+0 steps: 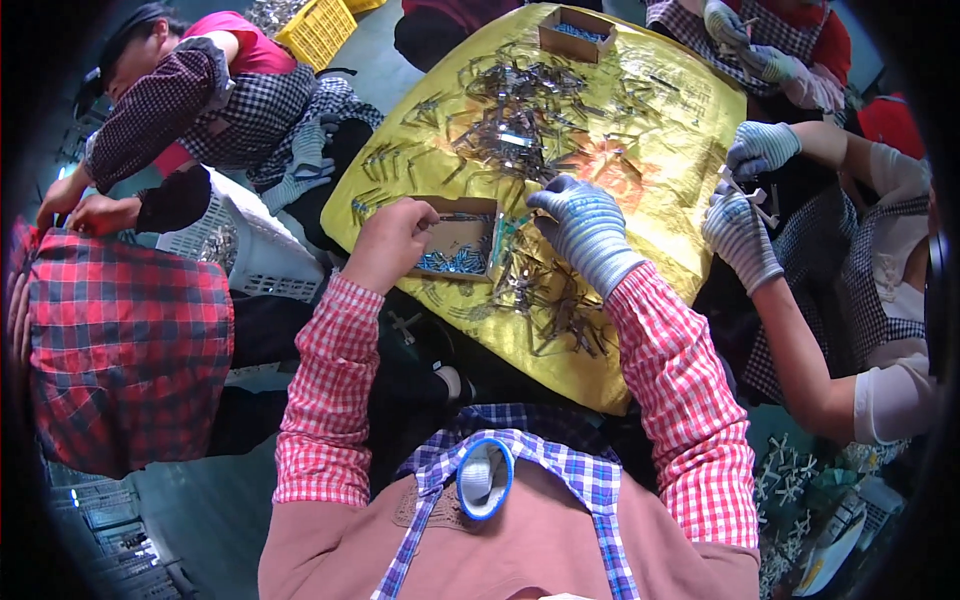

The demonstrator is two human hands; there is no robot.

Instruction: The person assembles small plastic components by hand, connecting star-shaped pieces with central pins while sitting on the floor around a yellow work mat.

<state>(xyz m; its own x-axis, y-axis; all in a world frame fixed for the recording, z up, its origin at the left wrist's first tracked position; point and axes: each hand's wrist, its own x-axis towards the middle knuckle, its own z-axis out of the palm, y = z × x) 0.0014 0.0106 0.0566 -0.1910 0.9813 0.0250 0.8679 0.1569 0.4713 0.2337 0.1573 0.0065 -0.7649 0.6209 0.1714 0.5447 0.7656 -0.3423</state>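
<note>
My bare left hand (395,240) is at the left edge of an open cardboard box (455,234), its thumb and fingers pinched together. What the pinch holds, if anything, is too small to make out. Small blue and silver pieces (455,262) lie in the box's near part. My right hand (590,228), in a grey-white knit glove, is just right of the box with fingers curled closed; their contents are hidden. A green, clear-looking item (508,240) lies between that hand and the box. Thin metal parts (550,300) are heaped below my right hand.
A yellow sheet (400,130) covers the worktop, with a larger metal pile (515,120) and another cardboard box (577,46) farther off. Gloved co-workers' hands (740,215) work at the right. A white plastic basket (265,250) stands left, near people in checked clothing.
</note>
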